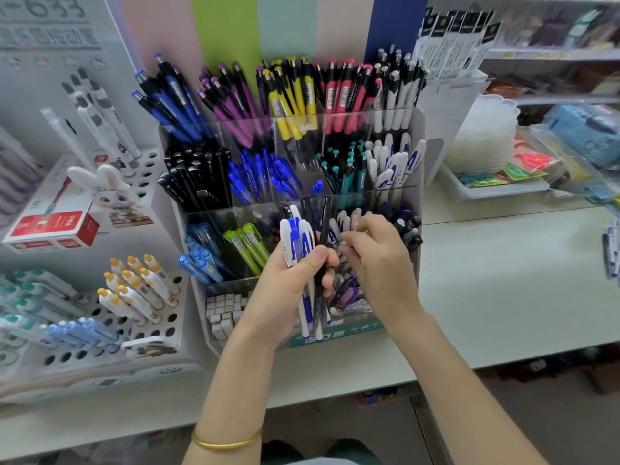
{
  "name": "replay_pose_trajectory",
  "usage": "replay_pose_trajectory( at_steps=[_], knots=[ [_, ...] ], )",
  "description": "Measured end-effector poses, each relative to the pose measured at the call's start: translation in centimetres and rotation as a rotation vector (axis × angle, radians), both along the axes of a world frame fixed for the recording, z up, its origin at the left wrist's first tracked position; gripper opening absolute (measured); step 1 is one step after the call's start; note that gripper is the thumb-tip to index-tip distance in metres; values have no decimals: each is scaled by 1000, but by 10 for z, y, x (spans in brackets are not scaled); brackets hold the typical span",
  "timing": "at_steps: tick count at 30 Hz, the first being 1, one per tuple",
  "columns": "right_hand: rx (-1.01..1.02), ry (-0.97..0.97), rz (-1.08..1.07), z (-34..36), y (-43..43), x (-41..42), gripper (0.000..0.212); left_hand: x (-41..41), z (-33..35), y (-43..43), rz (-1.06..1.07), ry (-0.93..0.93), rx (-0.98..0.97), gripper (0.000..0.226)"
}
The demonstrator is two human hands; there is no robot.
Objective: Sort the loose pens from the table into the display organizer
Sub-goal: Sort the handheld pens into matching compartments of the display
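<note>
The left hand grips a bundle of pens, white-and-blue ones and black ones, upright just in front of the display organizer on the table. The right hand reaches into a lower compartment, its curled fingers among the white pens standing there; blur hides whether they pinch one. More loose pens lie at the table's far right edge

You stand in a stationery shop: a tiered display organizer of colour-sorted pens mid-frame, stocked shelves upper right.
</note>
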State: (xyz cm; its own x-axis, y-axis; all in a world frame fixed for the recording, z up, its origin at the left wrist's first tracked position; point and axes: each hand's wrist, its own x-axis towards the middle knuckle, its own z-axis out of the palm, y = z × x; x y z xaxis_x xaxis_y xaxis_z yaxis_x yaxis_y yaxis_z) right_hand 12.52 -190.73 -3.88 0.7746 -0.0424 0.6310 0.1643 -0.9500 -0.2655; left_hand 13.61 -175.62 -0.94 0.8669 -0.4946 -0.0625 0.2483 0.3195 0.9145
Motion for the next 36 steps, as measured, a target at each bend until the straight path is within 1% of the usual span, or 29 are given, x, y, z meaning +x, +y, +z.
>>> replay_pose_trajectory(
  at_steps=[1,3,5,7,9,10,11,12,14,15,18,22,26,29,32,34,36],
  knots=[
    [-25,14,-18,0,0,-1,7,0,0,0,-6,5,-16,7],
    [-63,30,-20,3,-1,-2,18,0,-1,1,-21,20,-41,8],
    [2,10,23,10,0,-4,27,1,-2,2,-40,39,-72,11],
    [215,-48,41,23,3,-6,27,2,-5,2,-61,55,-107,10],
    [563,-39,80,42,8,-7,25,3,-7,3,-101,66,-132,15],
    [761,24,129,53,11,-8,25,3,-7,4,-136,69,-142,15],
    [914,122,184,62,12,-7,27,3,-7,5,-175,72,-148,13],
    [978,243,229,70,12,-6,33,2,-7,7,-216,76,-147,11],
    [903,481,290,79,8,-3,46,2,-5,10,-294,83,-132,9],
    [848,568,315,82,6,-1,50,1,-5,11,-329,86,-128,7],
    [783,696,379,87,2,1,46,2,-4,15,-394,111,-134,4],
    [807,706,420,87,2,1,33,2,-5,19,-424,142,-106,17],
    [881,681,447,84,2,3,24,2,-4,19,-445,147,-121,13],
    [970,652,472,80,-3,7,19,2,-6,21,-466,141,-118,13],
    [1086,570,451,78,-9,11,19,1,-9,21,-493,166,-138,21],
    [1132,620,446,78,-9,10,21,1,-9,22,-518,180,-155,21],
    [1123,735,454,76,-6,7,20,2,-8,22,-551,179,-165,17]
  ],
)
